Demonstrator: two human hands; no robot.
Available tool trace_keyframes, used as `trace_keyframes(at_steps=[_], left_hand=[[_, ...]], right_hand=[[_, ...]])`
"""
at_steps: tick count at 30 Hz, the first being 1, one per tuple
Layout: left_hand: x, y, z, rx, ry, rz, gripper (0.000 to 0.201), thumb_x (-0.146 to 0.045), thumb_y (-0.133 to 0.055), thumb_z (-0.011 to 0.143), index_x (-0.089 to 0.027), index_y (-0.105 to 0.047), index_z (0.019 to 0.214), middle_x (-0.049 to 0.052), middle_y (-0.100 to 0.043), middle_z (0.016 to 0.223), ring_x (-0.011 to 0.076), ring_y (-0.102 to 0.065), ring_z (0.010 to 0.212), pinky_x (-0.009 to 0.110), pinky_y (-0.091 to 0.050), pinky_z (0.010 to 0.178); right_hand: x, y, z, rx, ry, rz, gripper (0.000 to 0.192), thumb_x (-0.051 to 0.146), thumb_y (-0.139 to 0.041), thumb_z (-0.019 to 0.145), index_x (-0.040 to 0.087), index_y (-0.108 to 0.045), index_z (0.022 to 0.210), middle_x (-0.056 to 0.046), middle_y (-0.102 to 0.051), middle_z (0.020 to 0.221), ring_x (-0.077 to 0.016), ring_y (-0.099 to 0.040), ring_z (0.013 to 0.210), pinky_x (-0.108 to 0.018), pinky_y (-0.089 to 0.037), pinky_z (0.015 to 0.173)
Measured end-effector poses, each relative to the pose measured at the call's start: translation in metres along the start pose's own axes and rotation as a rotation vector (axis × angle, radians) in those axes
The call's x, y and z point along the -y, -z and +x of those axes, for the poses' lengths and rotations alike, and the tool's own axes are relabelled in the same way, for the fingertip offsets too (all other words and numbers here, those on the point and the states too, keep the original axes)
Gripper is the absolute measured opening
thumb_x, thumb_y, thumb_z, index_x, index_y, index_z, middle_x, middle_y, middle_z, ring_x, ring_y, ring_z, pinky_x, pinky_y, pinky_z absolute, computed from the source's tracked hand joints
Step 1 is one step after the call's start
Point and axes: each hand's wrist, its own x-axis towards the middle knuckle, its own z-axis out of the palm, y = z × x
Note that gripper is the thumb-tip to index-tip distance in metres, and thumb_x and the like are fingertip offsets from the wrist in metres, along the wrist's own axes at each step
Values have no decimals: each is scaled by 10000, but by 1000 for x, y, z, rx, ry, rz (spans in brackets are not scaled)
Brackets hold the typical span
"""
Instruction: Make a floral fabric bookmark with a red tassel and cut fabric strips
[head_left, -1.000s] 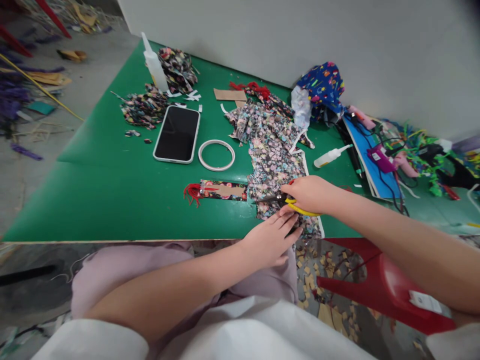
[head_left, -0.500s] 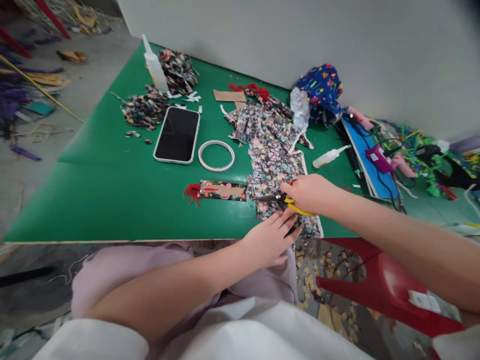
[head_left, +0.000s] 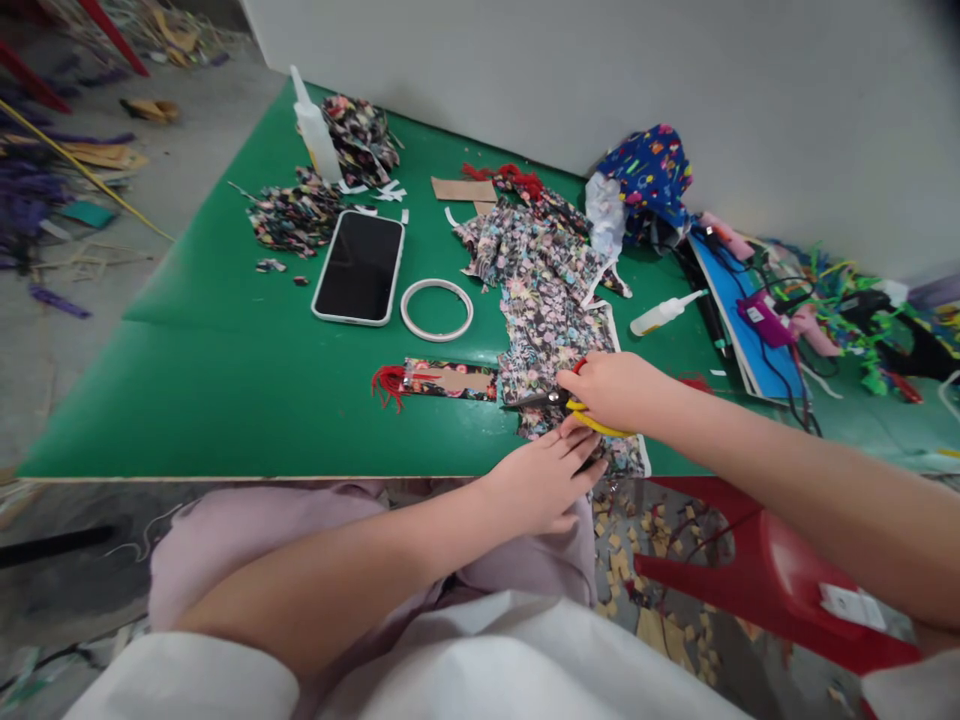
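My right hand (head_left: 616, 390) grips yellow-handled scissors (head_left: 564, 404) whose dark blades point left across a floral fabric sheet (head_left: 547, 320) on the green table (head_left: 225, 390). My left hand (head_left: 546, 476) lies flat with fingers together on the near edge of that fabric, at the table's front rim, just under the scissors. Left of the blades lies a floral strip with a red tassel (head_left: 431, 380).
A phone (head_left: 359, 266) and a white tape ring (head_left: 436, 309) lie mid-table. Fabric scraps (head_left: 296, 212) and a glue bottle (head_left: 315, 135) are at the back left, another bottle (head_left: 661, 313), a blue bag (head_left: 646, 180) and glue guns with cables (head_left: 772, 310) at the right. A red stool (head_left: 757, 580) stands below.
Both hands have stayed in almost the same place on the fabric. The view has shifted slightly, and the scissors' blades look a little more open to the left.
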Motion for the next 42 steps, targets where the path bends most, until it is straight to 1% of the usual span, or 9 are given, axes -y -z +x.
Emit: trace_keyframes(at_steps=[8, 18, 23, 26, 30, 32, 35, 38, 42], left_hand=[[-1, -5, 0, -49, -27, 56, 525, -344, -386, 883, -22, -426, 1296, 159, -463, 1366, 244, -414, 1270, 355, -237, 1079], [-1, -3, -1, -46, -24, 45, 557, -397, -404, 873, -31, -438, 1291, 161, -464, 1365, 243, -416, 1269, 350, -241, 1077], [0, -3, 0, -31, -30, 22, 578, -415, -416, 869, -20, -430, 1292, 173, -464, 1362, 248, -417, 1267, 360, -243, 1074], [0, -3, 0, -22, -27, 16, 574, -414, -417, 866, -21, -443, 1284, 163, -466, 1362, 251, -413, 1268, 355, -246, 1075], [-2, -4, 0, -34, -45, -1, 556, -396, -408, 873, -21, -451, 1281, 165, -484, 1346, 250, -425, 1262, 351, -260, 1070], [-4, -4, -2, -43, -86, -28, 547, -395, -417, 872, -18, -468, 1266, 171, -495, 1334, 246, -437, 1254, 347, -268, 1071], [-7, -2, -3, -47, -150, -64, 533, -387, -417, 877, -11, -483, 1250, 174, -503, 1326, 237, -450, 1244, 345, -278, 1077], [-7, 0, -3, -38, -162, -76, 525, -366, -412, 882, -9, -468, 1264, 174, -497, 1332, 242, -450, 1245, 358, -303, 1070], [-4, 3, -2, -28, -164, -97, 529, -371, -412, 881, -5, -479, 1257, 173, -521, 1308, 252, -466, 1230, 360, -326, 1063]], right_hand=[[-9, -2, -4, -97, 54, -43, 280, 338, -627, 748, 161, -540, 947, -107, -643, 759, -244, -590, 761, -258, -291, 538], [-13, -1, -3, -120, 108, -41, 221, 339, -599, 779, 168, -571, 915, -84, -657, 754, -243, -600, 759, -268, -264, 524], [-9, 6, -1, -72, 102, -79, 112, 218, -532, 816, 134, -602, 840, -114, -672, 706, -237, -607, 741, -279, -261, 506], [-6, 13, 0, -28, 71, -103, 118, 160, -500, 816, 124, -613, 821, -126, -679, 710, -244, -623, 740, -282, -251, 495], [-8, 17, 0, -14, 47, -108, 171, 162, -471, 830, 121, -612, 919, -126, -683, 717, -242, -635, 669, -281, -252, 497], [-12, 14, 1, -21, 47, -101, 194, 211, -469, 848, 123, -601, 959, -119, -681, 695, -232, -630, 628, -278, -239, 494], [-17, 7, 2, -41, 18, -94, 284, 376, -485, 857, 140, -594, 969, -110, -676, 677, -234, -628, 623, -267, -219, 495], [-21, -1, 3, -54, -35, -68, 421, 537, -461, 840, 167, -588, 996, -101, -679, 700, -233, -634, 653, -251, -214, 502], [-21, -7, 3, -54, -59, -6, 552, 669, -428, 791, 183, -575, 1007, -80, -678, 714, -222, -642, 668, -235, -220, 507]])
